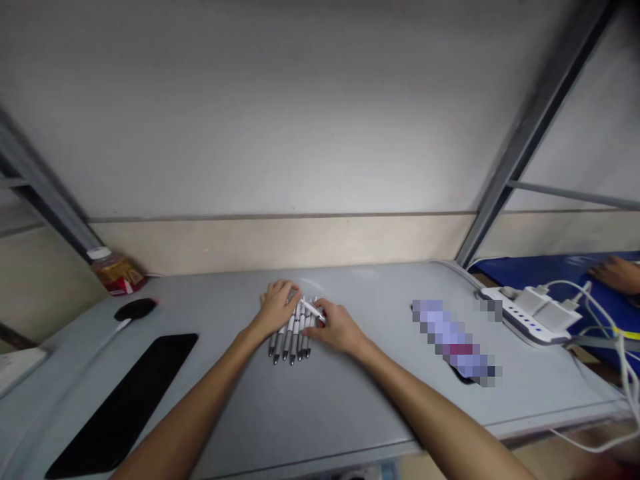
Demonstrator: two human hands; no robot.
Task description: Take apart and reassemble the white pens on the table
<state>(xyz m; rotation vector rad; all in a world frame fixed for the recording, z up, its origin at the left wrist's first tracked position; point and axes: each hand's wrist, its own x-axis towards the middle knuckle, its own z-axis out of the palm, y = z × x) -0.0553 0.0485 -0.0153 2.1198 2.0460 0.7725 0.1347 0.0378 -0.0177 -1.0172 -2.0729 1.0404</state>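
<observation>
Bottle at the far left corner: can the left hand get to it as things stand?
Probably yes. The left hand rests on the row of pens, and the table between it and the bottle looks bare; the mouse sits just nearer.

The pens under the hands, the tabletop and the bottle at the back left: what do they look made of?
Pens: probably plastic, white glossy barrels with dark grips and tips. The left hand rests on the row; the right hand holds one pen across it. Tabletop: smooth pale grey with a soft sheen, laminate or painted metal, unclear which. Bottle: looks like clear plastic, white cap, amber contents showing through.
</observation>
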